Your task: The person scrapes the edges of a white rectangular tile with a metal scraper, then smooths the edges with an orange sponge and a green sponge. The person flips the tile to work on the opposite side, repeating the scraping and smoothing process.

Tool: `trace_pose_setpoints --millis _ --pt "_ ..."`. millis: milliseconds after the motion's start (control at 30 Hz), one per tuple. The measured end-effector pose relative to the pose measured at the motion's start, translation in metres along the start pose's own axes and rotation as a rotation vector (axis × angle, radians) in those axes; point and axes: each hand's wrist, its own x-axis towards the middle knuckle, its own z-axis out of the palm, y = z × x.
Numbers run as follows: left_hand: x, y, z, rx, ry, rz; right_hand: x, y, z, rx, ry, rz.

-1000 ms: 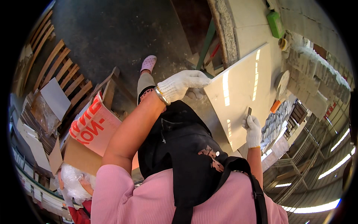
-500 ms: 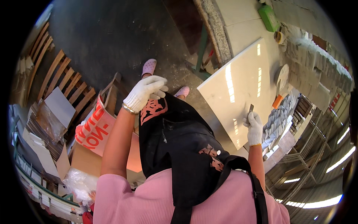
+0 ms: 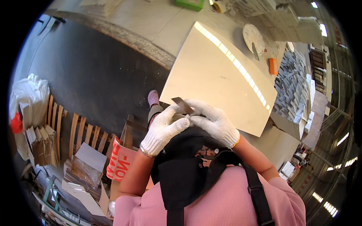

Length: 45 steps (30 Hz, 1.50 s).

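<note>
A flat metal blade (image 3: 182, 105) is held between the two gloved hands, in front of the black apron (image 3: 188, 139) and just beside the near edge of a pale panel (image 3: 222, 83). Its long axis is slanted, with the broad free end pointed to the upper left and the other end turned down to the right. That lower end is pinched by the fingers of the right hand (image 3: 214, 122). The left hand (image 3: 163, 130) is brought up close against the right with its fingers bent inward; whether the blade is also gripped by it cannot be told.

The panel is laid flat on the tabletop (image 3: 147, 22), its longer sides run from upper left to lower right, and its near left corner is projected past the tabletop's edge. Beyond it, a spatula (image 3: 255, 51) is rested on a round plate (image 3: 252, 35), near an orange box (image 3: 273, 66).
</note>
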Motion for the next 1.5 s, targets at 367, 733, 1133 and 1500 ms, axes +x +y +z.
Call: trace_pose_setpoints --millis 367,733,1133,1500 --pt "0.042 -0.016 0.077 0.313 0.298 -0.013 -0.039 0.070 -0.055 -0.168 0.189 -0.410" --pt "0.100 0.011 0.097 0.612 0.565 0.282 -0.100 0.139 -0.190 0.399 0.488 -0.120" --pt "0.240 0.044 0.024 1.770 0.454 0.793 -0.067 0.138 -0.378 -0.065 1.090 -0.131" --pt "0.255 0.043 0.039 2.026 0.420 0.664 0.009 0.159 -0.439 -0.383 1.061 -0.049"
